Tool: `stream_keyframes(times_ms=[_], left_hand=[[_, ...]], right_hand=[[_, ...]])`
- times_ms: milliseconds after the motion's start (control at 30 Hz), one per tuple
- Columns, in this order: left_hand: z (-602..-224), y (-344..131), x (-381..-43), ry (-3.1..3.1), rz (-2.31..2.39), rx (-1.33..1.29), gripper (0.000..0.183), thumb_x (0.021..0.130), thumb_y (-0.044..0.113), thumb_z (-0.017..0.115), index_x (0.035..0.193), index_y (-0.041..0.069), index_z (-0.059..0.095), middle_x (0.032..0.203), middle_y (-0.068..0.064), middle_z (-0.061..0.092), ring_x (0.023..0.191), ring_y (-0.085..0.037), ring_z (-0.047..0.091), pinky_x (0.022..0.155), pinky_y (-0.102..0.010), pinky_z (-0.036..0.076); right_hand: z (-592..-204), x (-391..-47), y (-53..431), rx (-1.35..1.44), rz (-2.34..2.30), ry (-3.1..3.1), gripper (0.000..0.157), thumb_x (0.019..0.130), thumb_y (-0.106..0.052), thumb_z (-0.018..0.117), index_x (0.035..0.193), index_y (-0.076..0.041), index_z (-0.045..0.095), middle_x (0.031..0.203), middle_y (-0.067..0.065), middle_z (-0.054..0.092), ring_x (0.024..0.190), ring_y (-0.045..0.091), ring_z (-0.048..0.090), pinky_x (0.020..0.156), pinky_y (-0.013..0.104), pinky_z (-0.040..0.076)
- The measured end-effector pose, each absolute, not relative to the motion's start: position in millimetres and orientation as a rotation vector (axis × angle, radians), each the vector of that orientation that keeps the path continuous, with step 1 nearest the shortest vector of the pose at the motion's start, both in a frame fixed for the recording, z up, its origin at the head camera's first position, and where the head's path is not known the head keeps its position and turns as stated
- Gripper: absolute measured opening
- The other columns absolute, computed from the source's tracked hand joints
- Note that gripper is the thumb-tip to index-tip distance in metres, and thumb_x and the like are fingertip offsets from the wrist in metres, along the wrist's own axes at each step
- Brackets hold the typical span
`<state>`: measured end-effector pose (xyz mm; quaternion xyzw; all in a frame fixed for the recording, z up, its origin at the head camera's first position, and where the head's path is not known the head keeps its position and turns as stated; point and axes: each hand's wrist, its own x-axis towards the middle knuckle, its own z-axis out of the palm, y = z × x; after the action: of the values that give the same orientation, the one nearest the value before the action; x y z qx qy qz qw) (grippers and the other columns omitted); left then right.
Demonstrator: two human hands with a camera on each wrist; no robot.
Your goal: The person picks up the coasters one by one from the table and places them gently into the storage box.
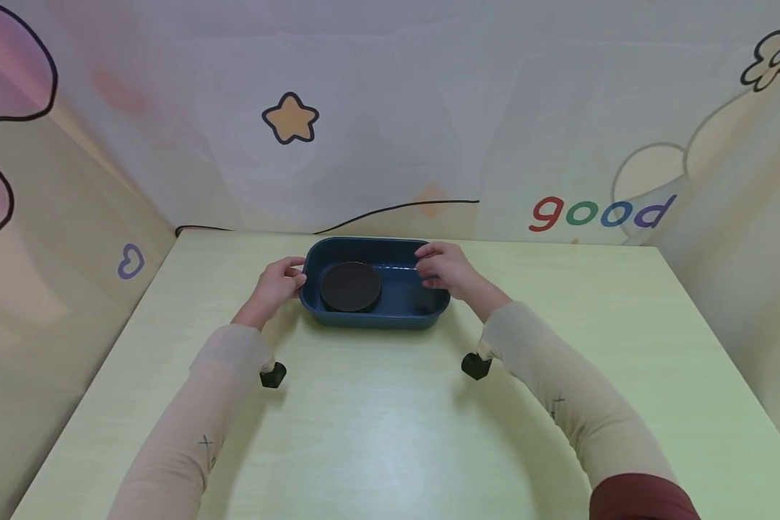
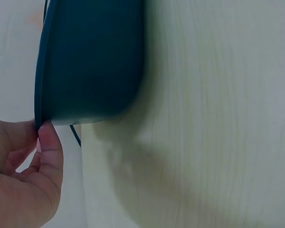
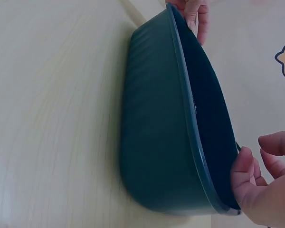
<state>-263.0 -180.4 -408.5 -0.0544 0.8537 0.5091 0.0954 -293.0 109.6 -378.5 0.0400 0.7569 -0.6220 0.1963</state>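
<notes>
A dark blue rectangular basin (image 1: 390, 320) with rounded corners is at the far side of the table, between both hands. Inside it, towards the left, lies a flat black disc (image 1: 351, 287). My left hand (image 1: 278, 284) pinches the basin's left rim between thumb and fingers, as the left wrist view also shows. Over the right end, my right hand (image 1: 447, 270) has its fingers spread and loosely bent above the inside of the basin. In the right wrist view that hand's fingers (image 3: 244, 164) are apart, right at the rim, and grip nothing.
The pale wood-grain table (image 1: 377, 426) reaches back to a printed backdrop (image 1: 390, 115) with a star and the word "good". Side walls of the same cloth stand left and right. A small black block (image 1: 476, 366) sits under the right wrist, another (image 1: 273, 375) under the left.
</notes>
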Motion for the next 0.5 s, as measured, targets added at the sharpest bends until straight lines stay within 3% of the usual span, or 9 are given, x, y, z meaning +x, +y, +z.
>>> stream_keyframes(times_ms=[167,300,500], left_hand=[[-414.3,-185.2,-264.6,2.404,1.632,-0.183,0.043,0.092,0.009,0.043,0.134,0.003,0.035,0.11,-0.016,0.047,0.073,-0.009,0.05,0.071,-0.02,0.049],[-421.5,-191.0,-262.7,2.211,1.84,-0.23,0.044,0.093,0.011,0.043,0.135,0.003,0.033,0.103,-0.008,0.047,0.063,-0.002,0.048,0.062,-0.013,0.044],[-419.8,-195.5,-262.0,2.197,1.87,-0.257,0.045,0.092,0.009,0.043,0.135,0.003,0.032,0.098,-0.003,0.046,0.066,-0.003,0.049,0.065,-0.014,0.046]], right_hand=[[-374.9,-293.0,125.3,0.092,-1.72,2.171,0.036,0.086,-0.003,0.049,0.121,0.004,0.043,0.088,0.002,0.047,0.072,0.013,0.048,0.061,0.023,0.047],[-373.4,-292.5,139.2,0.104,-1.704,2.204,0.035,0.086,-0.003,0.049,0.12,0.002,0.044,0.093,0.003,0.047,0.075,0.015,0.047,0.067,0.026,0.047],[-374.0,-291.0,161.3,0.133,-1.705,2.25,0.031,0.086,-0.004,0.049,0.117,0.0,0.045,0.095,0.005,0.048,0.08,0.018,0.049,0.065,0.023,0.047]])
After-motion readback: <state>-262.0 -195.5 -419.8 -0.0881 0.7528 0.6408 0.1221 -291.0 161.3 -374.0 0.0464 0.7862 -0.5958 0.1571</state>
